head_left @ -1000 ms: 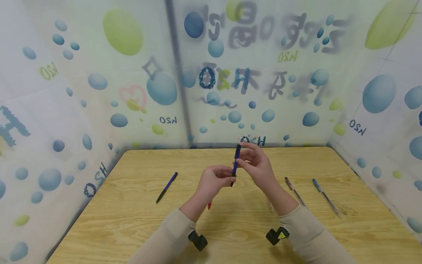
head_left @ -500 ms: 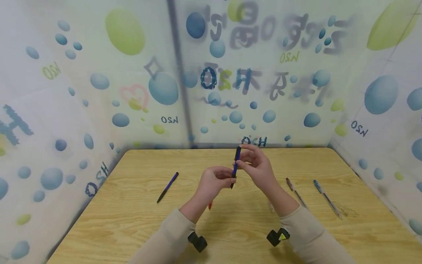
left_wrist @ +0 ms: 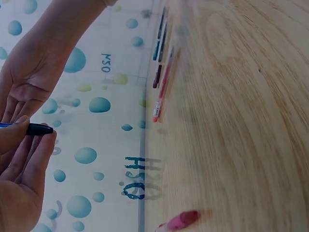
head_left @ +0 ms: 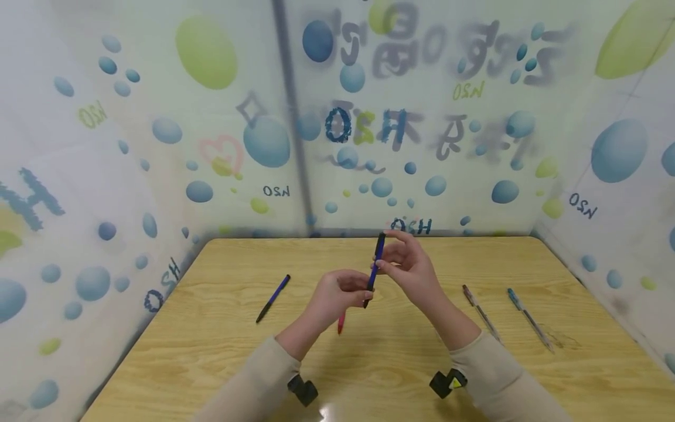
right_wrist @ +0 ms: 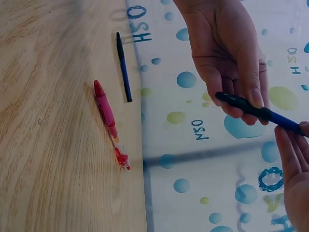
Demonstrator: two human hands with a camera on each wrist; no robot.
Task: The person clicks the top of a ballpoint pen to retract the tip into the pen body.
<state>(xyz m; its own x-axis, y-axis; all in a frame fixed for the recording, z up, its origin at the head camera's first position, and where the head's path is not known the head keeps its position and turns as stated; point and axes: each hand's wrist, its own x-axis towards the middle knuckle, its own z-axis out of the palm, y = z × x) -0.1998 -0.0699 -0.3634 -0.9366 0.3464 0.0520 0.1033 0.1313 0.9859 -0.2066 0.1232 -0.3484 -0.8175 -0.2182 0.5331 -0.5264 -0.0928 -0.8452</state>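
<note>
A blue pen with black ends (head_left: 375,266) is held up between both hands above the middle of the table, tilted with its tip end down and to the left. My left hand (head_left: 337,296) pinches its lower end between thumb and fingers, seen closely in the right wrist view on the dark grip (right_wrist: 239,103). My right hand (head_left: 411,269) pinches the upper part, one finger touching the top end. On the table below the left hand lies a pink-red pen (right_wrist: 107,113), mostly hidden by that hand in the head view.
A second blue pen (head_left: 273,299) lies on the wooden table (head_left: 211,357) at left. On the right lie a brown-ended clear pen (head_left: 481,312) and a teal-ended one (head_left: 529,318). The left wrist view shows another red pen (left_wrist: 164,87) near them. Patterned curtains (head_left: 411,117) surround the table.
The held pen's lower end has shifted slightly down and left along with my left hand, and the pen leans more. The whole head view has drifted a little, moving the background right.
</note>
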